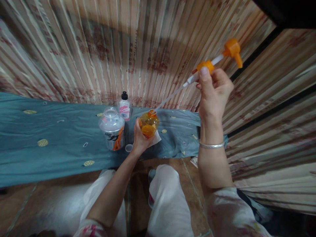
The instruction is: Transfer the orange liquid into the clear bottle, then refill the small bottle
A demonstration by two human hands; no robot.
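1. Orange pump dispenser [214, 62] is pinched in the right hand [213, 90]; its dip tube [170, 97] slants toward eight o'clock, the tip at the mouth of the orange bottle [148, 123].
2. Left hand [141, 140] grips that bottle, nearer the body.
3. Teal cloth [49, 138] carries a clear jar [112, 128] at the bottle's nine o'clock; striped curtain [98, 49] behind.

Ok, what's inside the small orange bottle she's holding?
Orange liquid fills the lower part of the small orange plastic bottle. The clear dip tube of the orange pump head reaches its open neck. The left hand covers the bottle's base.
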